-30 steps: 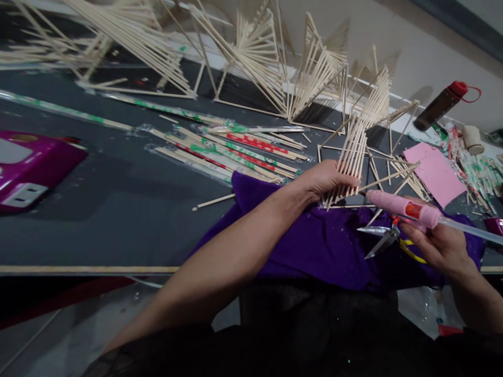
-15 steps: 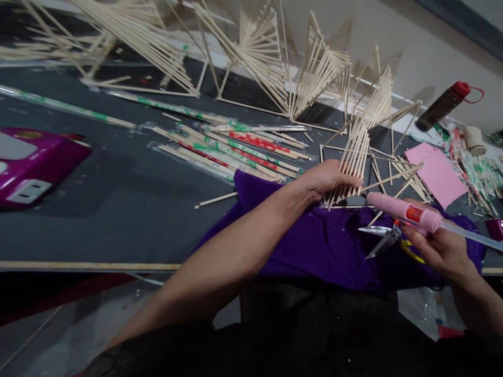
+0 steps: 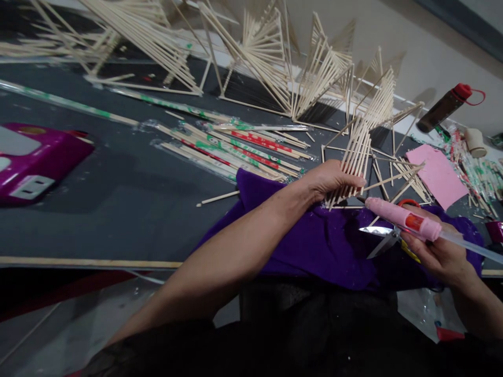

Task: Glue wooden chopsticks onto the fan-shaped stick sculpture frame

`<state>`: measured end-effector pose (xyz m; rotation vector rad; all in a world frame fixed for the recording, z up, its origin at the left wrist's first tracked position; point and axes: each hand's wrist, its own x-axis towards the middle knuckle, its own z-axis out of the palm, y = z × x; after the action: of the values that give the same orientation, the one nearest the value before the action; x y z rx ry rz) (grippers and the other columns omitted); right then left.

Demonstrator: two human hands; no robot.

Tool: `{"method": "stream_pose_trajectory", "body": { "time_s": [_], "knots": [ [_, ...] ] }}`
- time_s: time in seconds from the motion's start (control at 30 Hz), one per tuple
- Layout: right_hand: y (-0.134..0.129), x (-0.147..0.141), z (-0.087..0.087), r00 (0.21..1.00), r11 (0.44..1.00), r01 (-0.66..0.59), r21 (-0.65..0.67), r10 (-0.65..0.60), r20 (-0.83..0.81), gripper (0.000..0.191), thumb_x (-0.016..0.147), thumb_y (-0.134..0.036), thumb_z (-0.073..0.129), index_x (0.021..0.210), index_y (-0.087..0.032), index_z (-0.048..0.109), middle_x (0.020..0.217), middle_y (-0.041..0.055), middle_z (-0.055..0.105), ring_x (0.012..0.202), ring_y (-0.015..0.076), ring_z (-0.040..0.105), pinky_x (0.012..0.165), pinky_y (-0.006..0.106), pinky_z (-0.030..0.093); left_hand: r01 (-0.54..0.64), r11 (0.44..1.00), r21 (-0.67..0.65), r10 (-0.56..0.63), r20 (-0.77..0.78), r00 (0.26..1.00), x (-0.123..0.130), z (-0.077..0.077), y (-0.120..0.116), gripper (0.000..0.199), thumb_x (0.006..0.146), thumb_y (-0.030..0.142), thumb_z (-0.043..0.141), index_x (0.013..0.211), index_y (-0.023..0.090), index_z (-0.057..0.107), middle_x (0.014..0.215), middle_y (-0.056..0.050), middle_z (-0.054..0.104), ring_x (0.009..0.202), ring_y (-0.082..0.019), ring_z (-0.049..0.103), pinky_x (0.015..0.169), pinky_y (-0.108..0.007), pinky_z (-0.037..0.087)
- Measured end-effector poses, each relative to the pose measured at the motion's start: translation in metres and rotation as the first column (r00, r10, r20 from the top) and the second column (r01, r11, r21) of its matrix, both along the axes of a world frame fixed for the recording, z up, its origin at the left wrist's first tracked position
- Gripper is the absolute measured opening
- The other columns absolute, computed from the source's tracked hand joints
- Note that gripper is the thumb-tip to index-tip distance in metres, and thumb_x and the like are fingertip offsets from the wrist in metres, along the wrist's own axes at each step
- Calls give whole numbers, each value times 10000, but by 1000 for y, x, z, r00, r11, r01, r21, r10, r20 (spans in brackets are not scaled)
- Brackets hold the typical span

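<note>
Stick frame (image 3: 358,146) is held near the front of the tabletop (image 3: 137,209), its near sticks pinched by the left hand (image 3: 334,177). Glue gun (image 3: 393,213) is gripped by the right hand (image 3: 440,246), the nozzle just beside the lower ends. One row of sticks appears to be already joined; loose sticks (image 3: 412,179) and wrapped sticks (image 3: 247,151) are left unused. The left fingertips are hidden behind the row. Whether glue is flowing, or whether the scissors (image 3: 387,242) are also held, cannot be told.

We take this for a craft workspace: tabletop (image 3: 137,220), stick models (image 3: 250,51), wrapped sticks (image 3: 255,141), scissors (image 3: 387,242), glue gun (image 3: 393,215)
</note>
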<state>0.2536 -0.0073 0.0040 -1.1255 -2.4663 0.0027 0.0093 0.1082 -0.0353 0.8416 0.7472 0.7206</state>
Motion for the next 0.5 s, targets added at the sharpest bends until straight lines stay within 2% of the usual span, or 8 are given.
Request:
{"method": "stream_pose_trajectory", "body": {
  "time_s": [0.13, 0.27, 0.37, 0.5],
  "knots": [
    [0, -3, 4, 999, 997, -14, 70, 11, 50, 470, 918, -242, 569, 1386, -212, 539, 1088, 112, 746, 900, 262, 745, 743, 363, 613, -9, 1000, -8, 9, 4, 1000, 0, 0, 1, 128, 636, 44, 743, 624, 101, 629, 555, -15, 612, 485, -91, 558, 513, -201, 445],
    [1, -12, 9, 990, 981, -48, 190, 21, 140, 395, 936, -248, 528, 1328, -218, 567, 877, 65, 760, 690, 208, 724, 597, 297, 559, -14, 1000, -8, 14, -5, 1000, 0, 0, 1, 144, 636, 49, 758, 618, 100, 625, 548, -14, 612, 470, -82, 551, 506, -191, 442],
    [-2, -19, 12, 982, 951, -130, 281, 83, 171, 430, 935, -188, 530, 1364, -208, 536, 906, 70, 765, 730, 199, 719, 620, 291, 535, -11, 1000, 4, 11, -6, 1000, 0, 0, 1, 181, 608, 67, 798, 611, 104, 621, 539, -4, 607, 463, -73, 537, 498, -181, 433],
    [-7, -22, 13, 971, 942, -179, 283, 123, 205, 501, 910, -135, 581, 1406, -157, 516, 952, 112, 756, 799, 209, 717, 637, 299, 507, -4, 1000, 6, 5, -13, 1000, 0, 0, 0, 164, 619, 58, 780, 610, 106, 623, 536, -5, 602, 469, -77, 532, 500, -186, 422]
  ]
}}
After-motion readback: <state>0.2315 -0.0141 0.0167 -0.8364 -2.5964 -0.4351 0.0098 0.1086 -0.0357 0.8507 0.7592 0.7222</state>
